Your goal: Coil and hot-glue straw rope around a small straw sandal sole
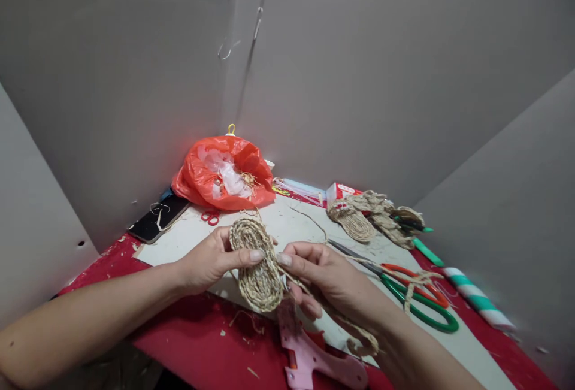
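Note:
My left hand (211, 261) grips a small oval sole of coiled straw braid (256, 285) from its left side, thumb across the front. At the sole's right edge, my right hand (321, 270) pinches the loose straw braid (341, 318) between thumb and fingers. That braid trails from the sole down past my right wrist. Just below my hands lies a pink glue gun (314, 360), its front end partly hidden. Large scissors (417, 300) with green and orange handles rest to the right, partly covered by another piece of braid.
An orange plastic bag (193, 174) with scraps stands at the back left, near a phone (157, 222) and small red scissors (210, 217). Woven straw slippers (359, 222) lie at the back right. A striped roll (478, 297) lies along the right edge. Grey panels (359, 78) enclose the table.

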Tool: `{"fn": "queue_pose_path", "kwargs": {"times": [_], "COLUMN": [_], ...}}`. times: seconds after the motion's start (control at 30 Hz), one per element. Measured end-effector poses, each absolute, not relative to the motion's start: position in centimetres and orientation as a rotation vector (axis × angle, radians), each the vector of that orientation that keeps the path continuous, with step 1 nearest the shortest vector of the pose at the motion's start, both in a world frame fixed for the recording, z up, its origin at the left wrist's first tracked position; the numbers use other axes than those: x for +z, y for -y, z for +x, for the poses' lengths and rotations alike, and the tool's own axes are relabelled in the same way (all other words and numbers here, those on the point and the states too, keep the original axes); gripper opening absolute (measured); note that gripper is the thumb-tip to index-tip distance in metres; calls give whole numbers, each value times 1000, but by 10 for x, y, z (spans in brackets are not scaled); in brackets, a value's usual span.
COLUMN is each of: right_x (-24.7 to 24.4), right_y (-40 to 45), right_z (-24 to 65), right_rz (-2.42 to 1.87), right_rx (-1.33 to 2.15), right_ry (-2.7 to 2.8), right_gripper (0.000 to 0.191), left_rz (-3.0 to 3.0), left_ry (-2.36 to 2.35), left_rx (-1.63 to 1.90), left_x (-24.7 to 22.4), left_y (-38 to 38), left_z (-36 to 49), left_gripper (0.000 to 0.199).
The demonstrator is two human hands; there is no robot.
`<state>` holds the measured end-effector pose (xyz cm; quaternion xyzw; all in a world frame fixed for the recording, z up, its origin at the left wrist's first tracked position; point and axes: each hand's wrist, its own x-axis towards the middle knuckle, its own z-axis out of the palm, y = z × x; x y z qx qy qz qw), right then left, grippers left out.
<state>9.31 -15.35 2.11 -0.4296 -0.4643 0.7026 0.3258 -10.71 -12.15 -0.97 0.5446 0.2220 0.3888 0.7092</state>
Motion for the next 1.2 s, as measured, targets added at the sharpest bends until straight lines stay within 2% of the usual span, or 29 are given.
{"fn": "queue_pose_path", "kwargs": {"times": [0.17,0.57,1.07,1.2], "right_x": [16,6,-16,-21], "right_y": [146,140,134,136], "right_z": [98,98,95,95], "right_rz": [-1079,-1028,-933,-898], "right_rx": [1932,1932,2152,2146], "right_ry": [1198,1245,1134,1115], "right_gripper": [36,41,45,41], "left_rz": [1189,1167,1177,1150], "left_ry": [-464,-441,-460,-473], "left_rx": [817,766,736,750], "left_x": [-10,-15,-15,-18], "left_y": [121,119,121,119], "left_z": [-106,-105,-102,-101], "left_gripper": [25,29,25,29]}}
